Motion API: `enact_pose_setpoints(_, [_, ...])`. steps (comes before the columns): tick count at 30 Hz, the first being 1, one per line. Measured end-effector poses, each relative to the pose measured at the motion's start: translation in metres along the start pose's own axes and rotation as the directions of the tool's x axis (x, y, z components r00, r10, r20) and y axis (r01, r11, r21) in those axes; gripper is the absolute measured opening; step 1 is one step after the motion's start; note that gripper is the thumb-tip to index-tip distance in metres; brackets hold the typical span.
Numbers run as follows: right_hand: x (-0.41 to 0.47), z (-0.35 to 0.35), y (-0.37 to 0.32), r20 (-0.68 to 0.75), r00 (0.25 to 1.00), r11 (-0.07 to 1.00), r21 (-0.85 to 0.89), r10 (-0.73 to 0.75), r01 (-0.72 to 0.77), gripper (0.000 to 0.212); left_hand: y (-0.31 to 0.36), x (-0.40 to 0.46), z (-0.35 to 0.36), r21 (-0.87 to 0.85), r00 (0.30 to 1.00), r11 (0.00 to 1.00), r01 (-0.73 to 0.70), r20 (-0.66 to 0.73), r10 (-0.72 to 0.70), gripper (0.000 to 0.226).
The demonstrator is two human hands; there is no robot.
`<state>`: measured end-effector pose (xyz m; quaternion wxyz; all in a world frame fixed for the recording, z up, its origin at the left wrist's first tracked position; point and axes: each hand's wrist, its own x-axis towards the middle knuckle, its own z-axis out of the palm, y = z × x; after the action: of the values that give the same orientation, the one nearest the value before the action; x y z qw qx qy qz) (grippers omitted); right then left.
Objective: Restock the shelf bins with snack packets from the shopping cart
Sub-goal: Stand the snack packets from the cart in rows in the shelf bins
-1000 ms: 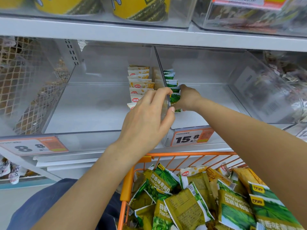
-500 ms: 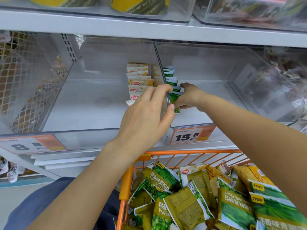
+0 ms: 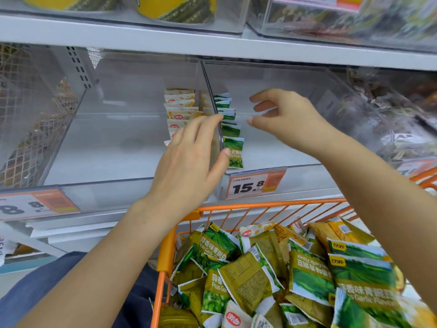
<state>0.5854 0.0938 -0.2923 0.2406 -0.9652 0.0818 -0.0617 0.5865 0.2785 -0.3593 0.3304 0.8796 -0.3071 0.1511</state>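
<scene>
Two clear shelf bins sit side by side. The left bin (image 3: 101, 195) holds a row of upright white-and-yellow packets (image 3: 182, 107) along its right wall. In the right bin (image 3: 307, 178) a row of green pea packets (image 3: 233, 151) stands along the left wall. My left hand (image 3: 189, 162) grips the clear wall between the bins (image 3: 208, 76), fingers over its top and thumb on the right side. My right hand (image 3: 288, 117) hovers above the right bin, fingers loosely curled, holding nothing. Below, the orange shopping cart (image 3: 260, 205) is piled with green and yellow snack packets (image 3: 309, 275).
Orange price tags read 15.8 (image 3: 255, 184) and 8.8 (image 3: 35, 205) on the bin fronts. A wire mesh panel (image 3: 28, 129) closes the left side. Another bin of dark packets (image 3: 402, 119) sits at the right. A shelf board (image 3: 212, 43) with more stock hangs overhead.
My right hand has let go of the green packets and lifted up and to the right, out of the row. My left hand stays on the bin wall.
</scene>
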Motion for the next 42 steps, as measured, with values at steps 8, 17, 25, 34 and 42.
enact_pose_setpoints(8, [-0.118, -0.042, 0.002, 0.017, 0.998, 0.993, 0.1, 0.066, -0.067, 0.022, 0.038, -0.037, -0.016, -0.164, 0.741, 0.979, -0.12, 0.641, 0.198, 0.025])
enact_pose_setpoints(17, [-0.156, 0.018, 0.042, 0.087, 0.984, 0.975, 0.147, 0.157, -0.169, 0.014, 0.051, -0.058, 0.014, 0.015, 0.535, 0.99, -0.144, 0.842, 0.065, 0.059])
enact_pose_setpoints(25, [-0.159, 0.015, 0.034, 0.057, 0.967, 0.873, 0.421, 0.247, -0.247, 0.034, 0.043, -0.042, -0.007, -0.411, 0.893, 0.909, -0.065, 0.382, 0.237, 0.025])
enact_pose_setpoints(34, [-0.159, 0.008, 0.036, 0.326, 0.922, 0.457, 0.801, 0.207, -0.386, 0.038, 0.042, -0.035, -0.007, -0.505, 0.979, 0.856, -0.114, 0.088, 0.183, 0.035])
enact_pose_setpoints(42, [-0.157, 0.007, 0.023, 0.262, 0.954, 0.59, 0.752, 0.143, -0.295, 0.027, 0.046, -0.036, -0.01, -0.601, 0.939, 0.768, 0.221, 0.343, -0.002, 0.032])
